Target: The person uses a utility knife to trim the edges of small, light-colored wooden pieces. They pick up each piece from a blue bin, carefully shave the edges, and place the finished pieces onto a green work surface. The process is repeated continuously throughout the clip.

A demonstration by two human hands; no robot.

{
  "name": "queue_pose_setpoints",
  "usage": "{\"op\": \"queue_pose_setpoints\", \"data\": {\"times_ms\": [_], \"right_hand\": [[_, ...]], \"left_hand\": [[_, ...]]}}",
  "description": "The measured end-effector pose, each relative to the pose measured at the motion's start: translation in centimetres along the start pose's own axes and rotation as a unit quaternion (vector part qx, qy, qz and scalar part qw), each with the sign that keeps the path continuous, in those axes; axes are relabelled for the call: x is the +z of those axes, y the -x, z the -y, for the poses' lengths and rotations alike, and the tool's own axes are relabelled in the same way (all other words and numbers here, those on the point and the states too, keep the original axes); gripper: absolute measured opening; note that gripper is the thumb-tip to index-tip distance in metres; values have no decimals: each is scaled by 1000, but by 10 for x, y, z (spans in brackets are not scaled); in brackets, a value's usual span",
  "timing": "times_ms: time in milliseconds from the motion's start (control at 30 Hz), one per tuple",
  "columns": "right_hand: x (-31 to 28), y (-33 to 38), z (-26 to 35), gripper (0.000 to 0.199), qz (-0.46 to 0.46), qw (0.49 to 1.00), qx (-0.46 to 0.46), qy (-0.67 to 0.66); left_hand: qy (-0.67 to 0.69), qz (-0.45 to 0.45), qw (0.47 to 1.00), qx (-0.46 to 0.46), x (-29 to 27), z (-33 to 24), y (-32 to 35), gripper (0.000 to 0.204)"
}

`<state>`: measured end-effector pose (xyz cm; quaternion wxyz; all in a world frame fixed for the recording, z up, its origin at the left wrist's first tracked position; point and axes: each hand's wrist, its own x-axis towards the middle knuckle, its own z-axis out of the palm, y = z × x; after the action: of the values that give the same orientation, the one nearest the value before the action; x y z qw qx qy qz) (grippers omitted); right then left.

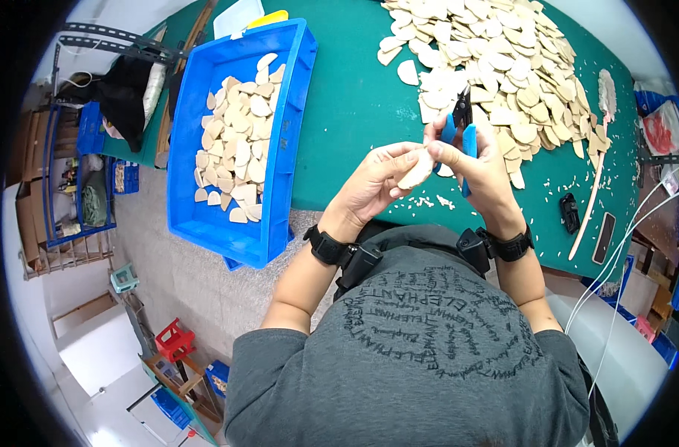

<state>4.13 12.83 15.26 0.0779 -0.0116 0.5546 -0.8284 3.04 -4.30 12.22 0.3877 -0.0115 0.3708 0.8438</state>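
Between the fingertips of my left hand (375,179) is a cream-coloured, half-round flat piece (416,173). My right hand (491,173) is wrapped around blue-handled nippers (470,141), their dark jaws pointing away from me. The right thumb also reaches the piece, next to the left fingertips. Just beyond both hands, a large heap of similar pieces (518,82) covers the far right of the green table (347,89). To the left, a blue plastic crate (280,179) holds many more of them (235,141).
Small pale scraps (445,202) are scattered near the table's front edge. On the right lie a long-handled brush (589,201), a black object (570,214) and a phone (604,238). White cables (630,231) hang past the right side. A red stool (175,340) stands on the floor.
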Motion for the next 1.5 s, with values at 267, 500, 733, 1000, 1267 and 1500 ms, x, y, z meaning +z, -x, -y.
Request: {"op": "queue_pose_setpoints", "data": {"times_ms": [267, 500, 733, 1000, 1267, 1500], "right_hand": [[4, -3, -13, 25, 2, 999, 34, 5], [-62, 20, -3, 24, -200, 979, -24, 22], [-83, 50, -34, 27, -247, 967, 30, 60], [-92, 81, -44, 36, -257, 953, 136, 84], [-67, 54, -30, 35, -139, 968, 81, 194], [-41, 36, -11, 38, -101, 973, 34, 204]], "left_hand": [[-69, -63, 996, 13, -12, -8, 18, 29], [-613, -499, 508, 342, -147, -87, 63, 34], [-758, -144, 618, 150, -80, 88, -100, 46], [-620, -74, 781, 29, -71, 111, -121, 28], [-267, -64, 956, 101, 8, 9, -56, 30], [-328, -101, 924, 167, 25, -13, -23, 30]]}}
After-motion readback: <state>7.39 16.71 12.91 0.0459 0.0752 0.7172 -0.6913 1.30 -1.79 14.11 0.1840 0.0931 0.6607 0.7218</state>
